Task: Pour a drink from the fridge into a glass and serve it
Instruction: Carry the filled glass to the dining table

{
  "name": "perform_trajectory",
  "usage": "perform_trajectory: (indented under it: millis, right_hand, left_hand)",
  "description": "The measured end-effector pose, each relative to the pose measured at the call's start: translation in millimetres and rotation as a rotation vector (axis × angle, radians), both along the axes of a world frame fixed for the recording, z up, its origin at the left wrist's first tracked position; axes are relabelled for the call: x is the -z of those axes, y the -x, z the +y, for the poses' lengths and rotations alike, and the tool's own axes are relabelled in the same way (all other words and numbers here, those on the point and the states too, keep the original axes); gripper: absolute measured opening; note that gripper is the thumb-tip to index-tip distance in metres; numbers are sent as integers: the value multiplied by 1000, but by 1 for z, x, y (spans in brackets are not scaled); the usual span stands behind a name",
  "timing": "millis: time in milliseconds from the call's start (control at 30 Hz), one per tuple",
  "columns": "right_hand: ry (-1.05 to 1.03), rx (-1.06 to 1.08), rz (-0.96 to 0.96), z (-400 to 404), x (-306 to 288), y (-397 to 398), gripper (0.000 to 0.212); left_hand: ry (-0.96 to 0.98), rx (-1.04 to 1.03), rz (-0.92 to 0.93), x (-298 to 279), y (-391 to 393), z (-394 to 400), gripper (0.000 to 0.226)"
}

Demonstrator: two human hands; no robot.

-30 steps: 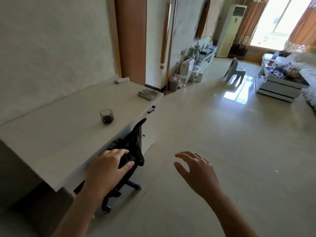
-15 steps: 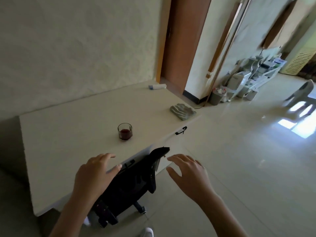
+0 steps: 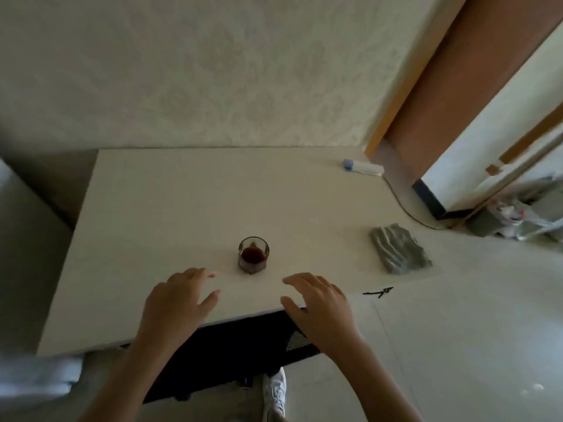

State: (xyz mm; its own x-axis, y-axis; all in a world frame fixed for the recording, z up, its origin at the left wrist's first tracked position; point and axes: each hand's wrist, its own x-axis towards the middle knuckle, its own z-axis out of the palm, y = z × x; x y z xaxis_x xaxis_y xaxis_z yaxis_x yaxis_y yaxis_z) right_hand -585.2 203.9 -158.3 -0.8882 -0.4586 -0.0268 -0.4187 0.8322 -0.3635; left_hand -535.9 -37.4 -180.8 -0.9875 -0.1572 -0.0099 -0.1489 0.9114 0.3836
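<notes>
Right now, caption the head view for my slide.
Both hands, left hand and right hand, hover open over the table near a glass of dark drink.

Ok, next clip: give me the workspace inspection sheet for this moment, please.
Surface: pale table against the wall, mostly bare.
Job's things: glass standing upright with dark drink in its lower part; no bottle or fridge seen.
Clutter: folded grey cloth at the table's right end; white and blue object at the far corner.
Hands: left hand and right hand open, empty, either side of the glass, not touching it.
Cables: thin cable off the table's far right corner.
Surroundings: black chair under the table; wooden door.
</notes>
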Motion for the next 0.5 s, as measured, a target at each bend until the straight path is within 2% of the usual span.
perform_trajectory:
  millis: [133,300,500]
  right_hand:
    - [-8,-180,-39,-15,21,63,35]
    - [6,-307,-59,-30,46,123,43]
    - [-14,-331,-195,-43,80,145,69]
  left_hand:
    - [-40,-130,-62,15,23,10,41]
    - [-125,-209,-64,34,49,15,44]
    - [-258,-325,-25,50,52,21,42]
